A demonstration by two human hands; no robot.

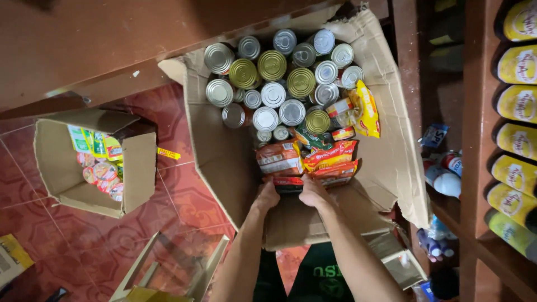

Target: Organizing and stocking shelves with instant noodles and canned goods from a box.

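Brown cardboard makes the big box (224,156), and both arms reach straight down into its near end, the left hand (267,197) and right hand (313,193) side by side with fingers curled in a closed grip on a dark packet (288,184) lying at the box's near edge. Just past the hands lie about three orange packets (330,156), and beyond them stand about twenty round cans (273,94), four with gold tops. One smaller box (61,168) sits well apart on the red floor (184,201), and seven yellow-labelled bottles (517,100) lie on the shelf (475,168).

Orange packets (330,159); gold-lidded tins (272,65)
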